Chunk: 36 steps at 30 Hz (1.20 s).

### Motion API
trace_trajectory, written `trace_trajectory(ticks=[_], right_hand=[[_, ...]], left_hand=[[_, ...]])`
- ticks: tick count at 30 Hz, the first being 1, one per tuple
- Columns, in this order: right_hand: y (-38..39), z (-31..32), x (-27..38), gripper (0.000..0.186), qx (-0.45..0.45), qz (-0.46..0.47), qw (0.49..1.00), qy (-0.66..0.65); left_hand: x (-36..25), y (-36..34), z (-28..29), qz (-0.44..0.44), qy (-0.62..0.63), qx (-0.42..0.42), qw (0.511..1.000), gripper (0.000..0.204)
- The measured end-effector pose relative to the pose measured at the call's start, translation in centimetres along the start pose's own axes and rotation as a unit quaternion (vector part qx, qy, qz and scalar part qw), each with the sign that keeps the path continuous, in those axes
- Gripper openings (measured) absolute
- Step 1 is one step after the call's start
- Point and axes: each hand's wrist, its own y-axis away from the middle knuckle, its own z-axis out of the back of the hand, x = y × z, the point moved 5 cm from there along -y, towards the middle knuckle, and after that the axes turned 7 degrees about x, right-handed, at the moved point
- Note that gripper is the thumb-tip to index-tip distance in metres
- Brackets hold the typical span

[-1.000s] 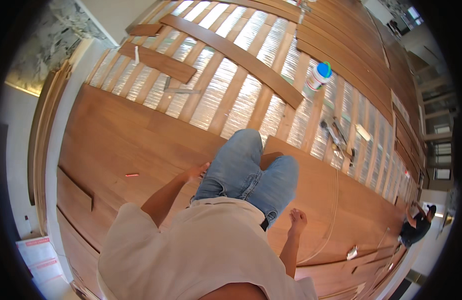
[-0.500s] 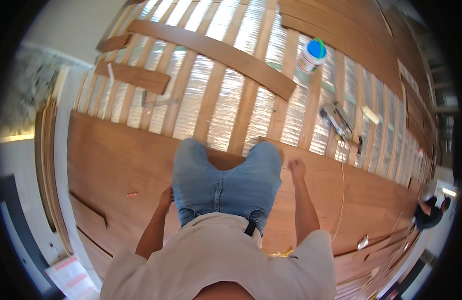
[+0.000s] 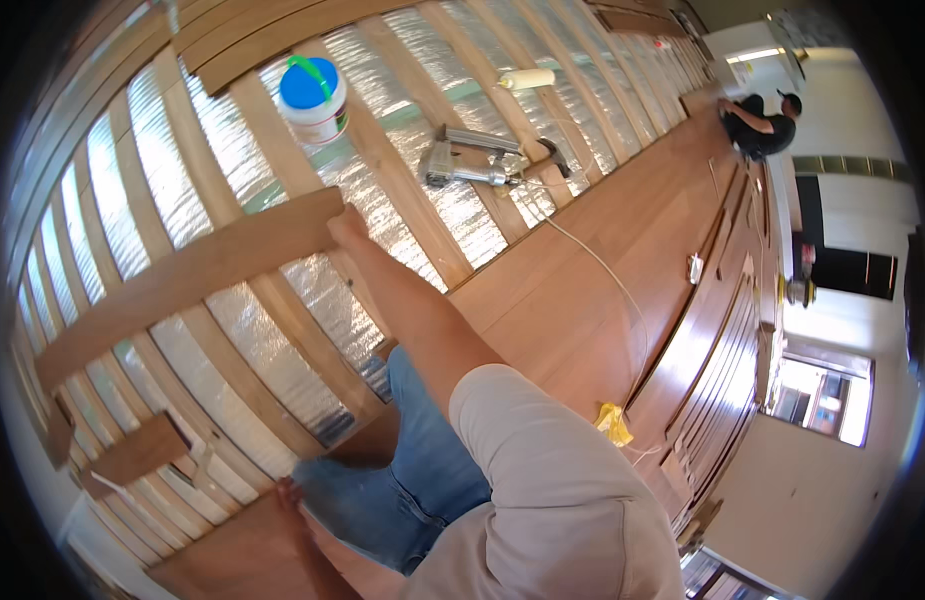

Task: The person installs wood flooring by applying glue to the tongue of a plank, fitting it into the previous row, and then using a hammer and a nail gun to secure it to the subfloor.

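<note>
My right arm stretches forward, and my right hand (image 3: 347, 225) grips the near-right end of a long wooden plank (image 3: 187, 275) lying across the battens over foil. My left hand (image 3: 290, 498) is low beside my knee at the floorboard edge, partly hidden and blurred; I cannot tell whether it holds anything. Beyond my right hand stands a white bucket with a blue lid and green handle (image 3: 302, 105). A nail gun (image 3: 462, 160) with a hose lies on the battens, a cream tube (image 3: 527, 80) above it. A short board (image 3: 132, 455) rests on the battens at the left.
A co-worker (image 3: 762, 130) crouches at the far right along the laid floor edge (image 3: 582, 290). A thin hose crosses the boards. A yellow object (image 3: 610, 423) and stacked planks (image 3: 712, 380) lie at the right, along the wall with a window.
My view has swung to the right, and I lean forward. My right hand has moved from beside my thigh out onto the end of the long plank. My left hand stays by my leg.
</note>
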Motion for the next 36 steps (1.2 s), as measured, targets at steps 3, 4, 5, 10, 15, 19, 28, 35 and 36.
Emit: trace_trajectory(ticks=[3, 4, 5, 10, 15, 19, 28, 35, 36], right_hand=[[-0.4, 0.0, 0.9, 0.047, -0.037, -0.041, 0.998, -0.008], [-0.4, 0.3, 0.8, 0.048, -0.042, -0.088, 0.995, -0.002], [-0.1, 1.0, 0.5, 0.051, -0.054, -0.095, 0.992, -0.062], [4.1, 3.1, -1.4, 0.056, 0.104, -0.01, 0.992, -0.075], [11.8, 2.6, -5.9, 0.066, 0.09, -0.017, 0.988, 0.128], [16.0, 3.5, -6.9, 0.057, 0.075, -0.083, 0.969, 0.222], [10.7, 5.4, -12.2, 0.026, 0.238, -0.286, 0.916, -0.147], [10.9, 6.5, -11.1, 0.035, 0.217, -0.172, 0.961, -0.011], [12.5, 7.9, -10.3, 0.039, 0.172, -0.132, 0.976, 0.016]], left_hand=[[-0.6, -0.4, -1.7, 0.033, -0.014, 0.029, 0.999, 0.051], [-0.7, -1.2, -1.7, 0.047, 0.018, 0.029, 0.998, 0.05], [-0.9, -2.4, -1.3, 0.06, 0.047, 0.029, 0.997, 0.05], [-6.6, -16.0, 3.4, -0.011, 0.052, 0.077, 0.996, 0.042], [-15.2, -28.1, 6.5, -0.042, 0.256, -0.09, 0.962, 0.068], [-22.4, -29.4, 4.1, -0.05, 0.309, -0.184, 0.932, 0.075], [-25.8, -35.2, 0.7, -0.091, 0.182, -0.118, 0.972, 0.015], [-25.0, -34.3, 1.1, -0.127, 0.156, -0.207, 0.957, 0.009], [-24.6, -32.4, 0.8, -0.153, 0.259, -0.138, 0.944, 0.007]])
